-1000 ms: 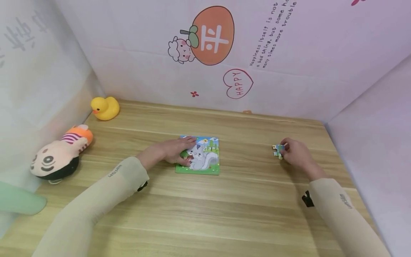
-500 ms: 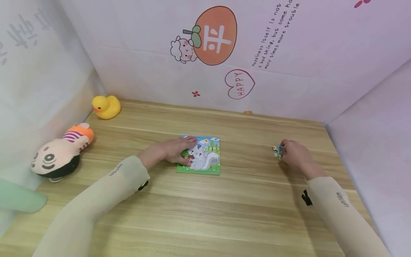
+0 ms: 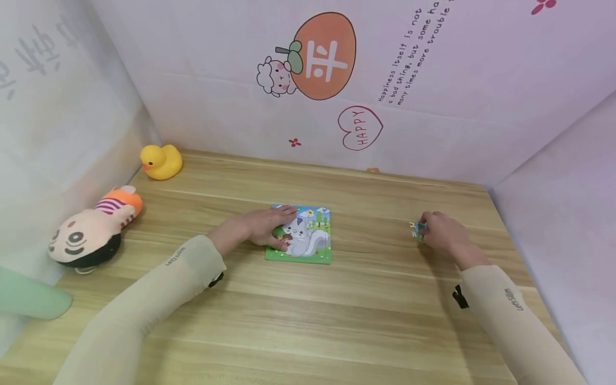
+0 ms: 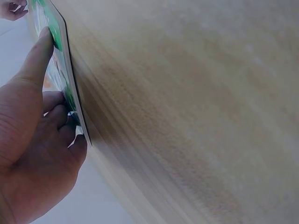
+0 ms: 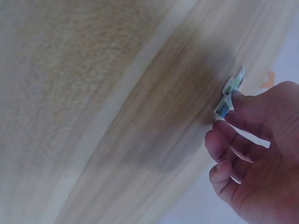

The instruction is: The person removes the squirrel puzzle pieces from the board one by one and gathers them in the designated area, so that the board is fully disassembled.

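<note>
Puzzle piece [image 3: 416,230] pinched in right hand [image 3: 443,231], lifted more upright than 0.5 s ago. Puzzle board [image 3: 302,235] unmoved mid-table, pressed by flat left hand [image 3: 260,227].

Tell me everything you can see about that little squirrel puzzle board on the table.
The puzzle board is a small, thin square lying flat near the middle of the wooden table. It shows a grey cartoon squirrel on green grass under blue sky. Its edge looks dark in the wrist view. The left hand rests on its left side, fingers spread over it.
</note>
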The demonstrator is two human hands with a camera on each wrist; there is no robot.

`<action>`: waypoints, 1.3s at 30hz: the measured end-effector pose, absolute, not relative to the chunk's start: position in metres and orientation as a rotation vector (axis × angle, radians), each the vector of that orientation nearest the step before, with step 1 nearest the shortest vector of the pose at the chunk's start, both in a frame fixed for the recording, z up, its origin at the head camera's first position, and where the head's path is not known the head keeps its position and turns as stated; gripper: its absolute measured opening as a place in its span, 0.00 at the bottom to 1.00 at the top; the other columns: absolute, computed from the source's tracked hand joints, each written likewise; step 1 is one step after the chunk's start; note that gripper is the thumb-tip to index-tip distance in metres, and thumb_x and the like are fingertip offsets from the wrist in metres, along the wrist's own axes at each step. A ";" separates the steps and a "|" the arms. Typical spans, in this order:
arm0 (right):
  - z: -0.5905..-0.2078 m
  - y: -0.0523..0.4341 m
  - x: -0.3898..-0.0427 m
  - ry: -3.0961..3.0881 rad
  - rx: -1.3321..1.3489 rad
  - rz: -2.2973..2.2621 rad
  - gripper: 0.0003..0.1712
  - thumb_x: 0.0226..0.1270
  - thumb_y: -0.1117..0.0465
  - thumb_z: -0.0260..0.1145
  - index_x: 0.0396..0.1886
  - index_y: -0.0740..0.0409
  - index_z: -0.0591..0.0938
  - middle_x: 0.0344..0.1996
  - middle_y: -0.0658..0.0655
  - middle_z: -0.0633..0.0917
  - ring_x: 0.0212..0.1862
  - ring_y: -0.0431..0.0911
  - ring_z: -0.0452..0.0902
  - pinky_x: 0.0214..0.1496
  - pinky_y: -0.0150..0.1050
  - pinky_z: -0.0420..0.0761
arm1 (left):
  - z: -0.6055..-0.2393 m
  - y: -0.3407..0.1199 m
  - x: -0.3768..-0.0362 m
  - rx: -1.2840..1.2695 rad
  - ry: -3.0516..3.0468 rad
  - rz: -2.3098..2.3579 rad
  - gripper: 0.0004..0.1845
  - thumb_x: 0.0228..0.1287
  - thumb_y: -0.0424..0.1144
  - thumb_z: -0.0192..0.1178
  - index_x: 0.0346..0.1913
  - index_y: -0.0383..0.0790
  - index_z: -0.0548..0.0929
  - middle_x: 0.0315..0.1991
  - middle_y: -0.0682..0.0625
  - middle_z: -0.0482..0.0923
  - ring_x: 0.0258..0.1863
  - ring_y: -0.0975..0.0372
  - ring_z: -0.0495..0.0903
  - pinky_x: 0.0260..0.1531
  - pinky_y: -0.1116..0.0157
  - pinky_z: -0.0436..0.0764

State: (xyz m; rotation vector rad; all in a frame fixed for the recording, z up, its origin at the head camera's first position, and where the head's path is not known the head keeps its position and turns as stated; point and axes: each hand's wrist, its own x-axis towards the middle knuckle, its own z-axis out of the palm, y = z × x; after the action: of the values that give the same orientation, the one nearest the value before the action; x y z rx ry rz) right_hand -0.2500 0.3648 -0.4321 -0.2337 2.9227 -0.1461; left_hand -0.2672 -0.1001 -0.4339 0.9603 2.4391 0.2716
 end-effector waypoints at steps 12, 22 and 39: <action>-0.420 0.300 -0.265 3.024 -0.316 -0.202 0.27 0.79 0.56 0.54 0.68 0.70 0.75 0.62 0.74 0.81 0.61 0.70 0.81 0.60 0.68 0.82 | -0.433 -0.098 -0.266 0.938 2.448 0.252 0.52 0.70 0.58 0.65 0.84 0.39 0.50 0.87 0.47 0.40 0.88 0.52 0.40 0.88 0.50 0.46; -0.426 0.158 -0.260 2.897 -0.686 -0.545 0.24 0.73 0.58 0.69 0.62 0.66 0.81 0.55 0.65 0.87 0.56 0.58 0.85 0.60 0.52 0.88 | -0.432 -0.101 -0.264 0.928 2.460 0.268 0.52 0.68 0.58 0.67 0.84 0.40 0.51 0.87 0.47 0.41 0.87 0.51 0.42 0.87 0.50 0.47; -0.440 0.117 -0.266 2.816 -0.666 -0.415 0.40 0.70 0.46 0.72 0.74 0.64 0.73 0.64 0.66 0.79 0.64 0.58 0.80 0.72 0.53 0.81 | -0.428 -0.119 -0.271 0.892 2.563 0.254 0.54 0.69 0.64 0.62 0.84 0.37 0.50 0.87 0.42 0.41 0.87 0.49 0.44 0.86 0.50 0.50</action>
State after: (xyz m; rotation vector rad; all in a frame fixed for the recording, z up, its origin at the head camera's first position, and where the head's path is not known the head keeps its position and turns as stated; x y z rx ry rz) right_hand -0.2659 0.1165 -0.4396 -0.6655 2.8156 -0.4148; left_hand -0.2711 -0.1192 -0.4284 0.8918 2.5634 0.2544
